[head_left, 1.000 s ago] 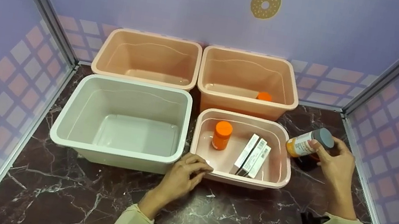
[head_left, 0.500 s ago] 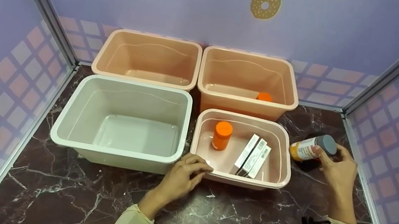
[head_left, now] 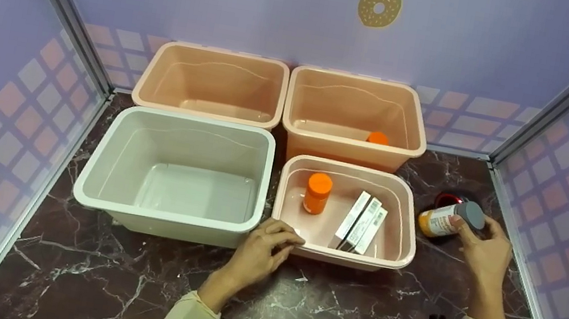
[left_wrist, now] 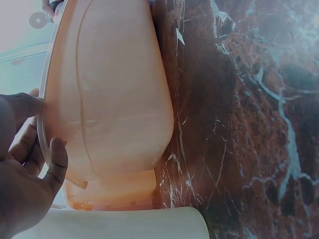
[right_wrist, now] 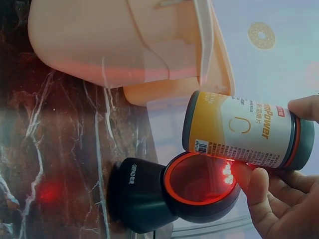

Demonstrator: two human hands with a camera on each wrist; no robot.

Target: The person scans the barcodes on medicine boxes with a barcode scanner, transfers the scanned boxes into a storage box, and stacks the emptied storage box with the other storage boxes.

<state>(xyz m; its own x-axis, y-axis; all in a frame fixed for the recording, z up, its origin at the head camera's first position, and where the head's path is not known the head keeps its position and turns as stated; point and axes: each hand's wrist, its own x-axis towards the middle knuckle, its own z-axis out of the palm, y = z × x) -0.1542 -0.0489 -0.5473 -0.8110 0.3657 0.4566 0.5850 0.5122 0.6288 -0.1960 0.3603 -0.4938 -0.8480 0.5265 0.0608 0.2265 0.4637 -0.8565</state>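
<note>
My right hand (head_left: 487, 251) holds a supplement bottle (head_left: 441, 220) near its grey cap, tilted, with the base toward the bins. In the right wrist view, the bottle (right_wrist: 239, 129) shows a white and yellow label and a barcode. It is right beside the red-lit ring of a black barcode scanner (right_wrist: 142, 194), partly hidden behind it in the head view. My left hand (head_left: 261, 248) grips the front left corner of the small pink bin (head_left: 350, 166), fingers over the rim. That bin contains an orange-capped bottle (head_left: 317, 194) and several slim white boxes (head_left: 361, 221).
A pale green bin (head_left: 165, 216) stands left of the small pink one. Behind them are two peach bins, left (head_left: 206, 112) and right (head_left: 351, 142); an orange cap (head_left: 378, 138) shows inside the right one. Purple walls enclose the dark marbled table (head_left: 316, 315).
My right hand has drawn the bottle right and toward me, away from the small bin. More of the scanner's red ring shows behind it. The left hand stays on the rim.
</note>
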